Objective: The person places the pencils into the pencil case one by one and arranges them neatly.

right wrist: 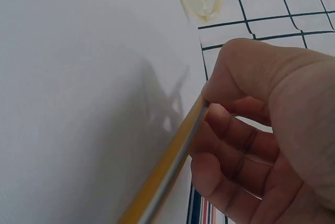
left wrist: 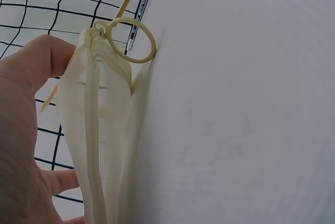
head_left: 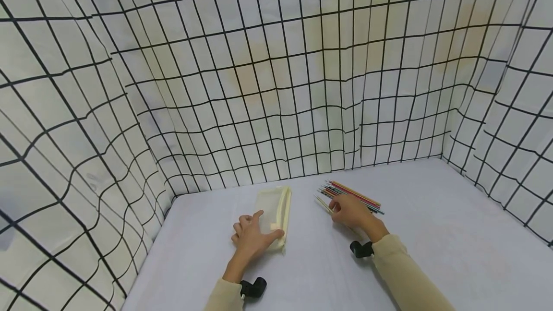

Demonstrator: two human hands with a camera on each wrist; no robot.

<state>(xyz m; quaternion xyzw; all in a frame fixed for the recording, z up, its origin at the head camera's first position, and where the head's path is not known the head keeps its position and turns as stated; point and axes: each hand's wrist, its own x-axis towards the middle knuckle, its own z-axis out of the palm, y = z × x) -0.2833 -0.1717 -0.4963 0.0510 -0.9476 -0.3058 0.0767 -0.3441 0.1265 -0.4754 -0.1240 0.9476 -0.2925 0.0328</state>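
A pale yellow mesh zip pouch [head_left: 270, 200] lies on the table, its zipper along the right side; a ring [left wrist: 152, 41] hangs at the zipper's end in the left wrist view. My left hand [head_left: 252, 239] rests over the pouch, thumb spread toward the zipper side and the other fingers toward its left edge. Between thumb and fingertips my right hand [head_left: 352, 212] pinches a yellow pencil [right wrist: 167, 171] with a silvery stripe. Beside and partly behind this hand lies a loose row of colored pencils [head_left: 356, 195]. How many pencils the right hand holds is partly hidden.
A white cloth covers the table [head_left: 311, 272]. White curtains with a black grid [head_left: 276, 85] stand at the back and on both sides. A black wrist camera [head_left: 255, 288] sits on the left wrist, another [head_left: 362, 249] on the right.
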